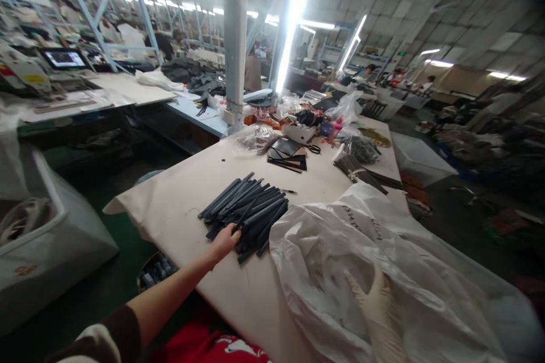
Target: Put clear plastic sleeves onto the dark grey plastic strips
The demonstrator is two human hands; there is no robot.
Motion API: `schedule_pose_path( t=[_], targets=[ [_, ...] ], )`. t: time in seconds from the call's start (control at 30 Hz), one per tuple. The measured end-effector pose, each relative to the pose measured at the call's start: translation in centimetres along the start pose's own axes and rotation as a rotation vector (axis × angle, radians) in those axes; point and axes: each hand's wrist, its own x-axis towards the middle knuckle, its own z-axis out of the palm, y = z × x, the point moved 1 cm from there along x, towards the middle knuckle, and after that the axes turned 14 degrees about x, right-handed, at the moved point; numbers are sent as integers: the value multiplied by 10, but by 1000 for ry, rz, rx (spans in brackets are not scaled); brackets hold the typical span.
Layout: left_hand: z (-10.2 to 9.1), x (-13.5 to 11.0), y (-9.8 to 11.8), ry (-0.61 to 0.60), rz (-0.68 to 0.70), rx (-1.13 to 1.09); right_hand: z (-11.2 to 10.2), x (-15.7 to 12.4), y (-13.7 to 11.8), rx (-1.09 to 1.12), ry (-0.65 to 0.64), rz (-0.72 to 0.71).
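A long table (179,198) under a pale covering runs away from the person toward the far end of the hall, with a white bin (55,238) on the floor off its left side. Across the near right part of the table sprawls a big white plastic bag (383,249), crumpled and translucent, its left edge touching the pile beside it. That pile of dark strips (251,212) lies on the bare covering to the left of the bag. The strips lie roughly side by side, and their long axes run from near-left to far-right, slanting away from the person. Further back sit flat dark pieces (287,153) and a second bundle (355,169) of similar strips, well apart from both hands.

The left hand (225,241) is stretched out on a bare forearm and meets the pile at its near-left corner, so the strip ends point almost straight at the fingertips and the rest of the pile lies beyond and to the right. Its fingers curl over the nearest ends, but I cannot tell whether they are closed on a strip or only touching. The right hand (374,306), in a pale glove, lies flat on the bag with fingers spread and grips nothing. It is well apart from the strips, so the left is plainly the nearer hand
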Motion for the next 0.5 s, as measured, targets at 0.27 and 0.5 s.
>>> schedule_pose_path(
  t=[0.27, 0.5],
  targets=[
    [-89, 123, -87, 42, -15, 248, 232, -51, -130, 605, -557, 356],
    [-97, 204, -136, -40, -3, 370, 304, -29, -85, 270, -187, 386]
  ],
)
